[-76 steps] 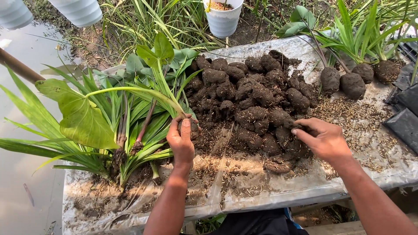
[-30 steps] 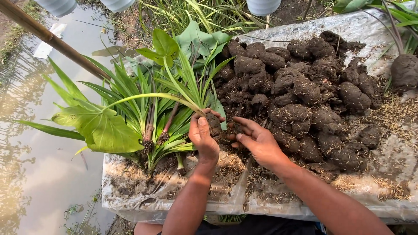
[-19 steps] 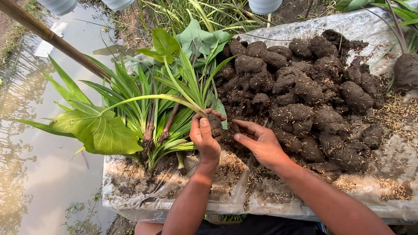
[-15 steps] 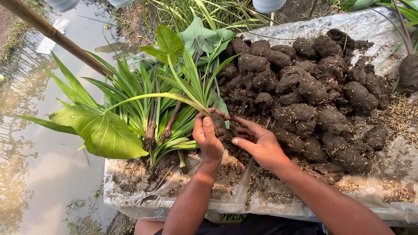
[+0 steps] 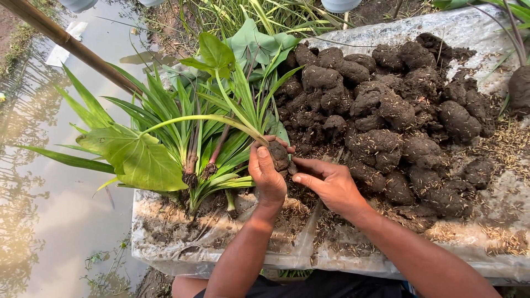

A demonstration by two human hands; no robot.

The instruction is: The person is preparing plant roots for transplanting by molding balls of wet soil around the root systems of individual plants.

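Note:
My left hand point(image 5: 266, 175) grips a plant by its base, where a dark soil clump point(image 5: 278, 155) is packed around the roots. The plant's long green stem runs left to a big heart-shaped leaf point(image 5: 138, 160). My right hand point(image 5: 330, 185) presses its fingers against the right side of that clump. Just beyond both hands lies a pile of dark soil lumps point(image 5: 381, 110) on a plastic-covered table point(image 5: 182, 243).
A bundle of bare-rooted green plants point(image 5: 193, 127) lies on the table's left part. Rice husks point(image 5: 502, 149) are scattered at the right. A soil-balled plant point(image 5: 520, 88) sits at the far right edge. Muddy water point(image 5: 49, 209) and a bamboo pole point(image 5: 66, 47) are at the left.
My right hand came from the soil pile over to the plant base in my left hand and now presses soil onto the clump. The view shifted left.

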